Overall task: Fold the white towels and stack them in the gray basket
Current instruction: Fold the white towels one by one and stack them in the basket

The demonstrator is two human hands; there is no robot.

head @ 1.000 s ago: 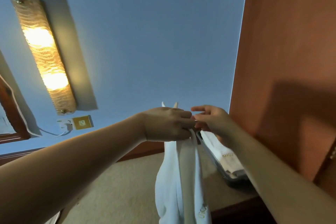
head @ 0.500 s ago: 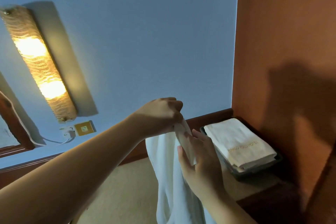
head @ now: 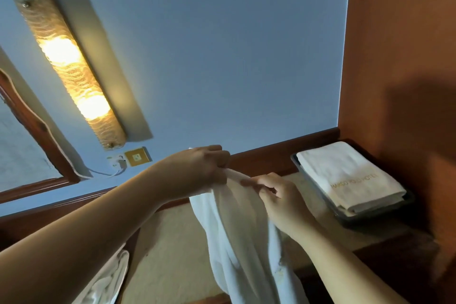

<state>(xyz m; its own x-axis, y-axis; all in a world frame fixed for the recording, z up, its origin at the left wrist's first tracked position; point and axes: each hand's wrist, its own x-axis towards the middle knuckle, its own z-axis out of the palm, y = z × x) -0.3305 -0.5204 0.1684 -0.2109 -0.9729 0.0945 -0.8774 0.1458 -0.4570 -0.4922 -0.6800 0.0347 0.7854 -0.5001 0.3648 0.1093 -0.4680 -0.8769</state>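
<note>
left hand (head: 197, 170) pinched top edge of white towel (head: 241, 234), soft terry, hanging in long folds over tan counter (head: 167, 242). right hand (head: 278, 195) pinched same edge just beside it. folded towels (head: 345, 175) flat, rectangular, stacked in gray basket (head: 377, 215) at right; gold lettering read "marco polo hotel".

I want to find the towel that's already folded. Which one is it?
Look to the orange wall on the right. At its foot sits a gray basket with the folded towel on top. It alone lies flat and has gold lettering; the others hang or lie crumpled.
</note>
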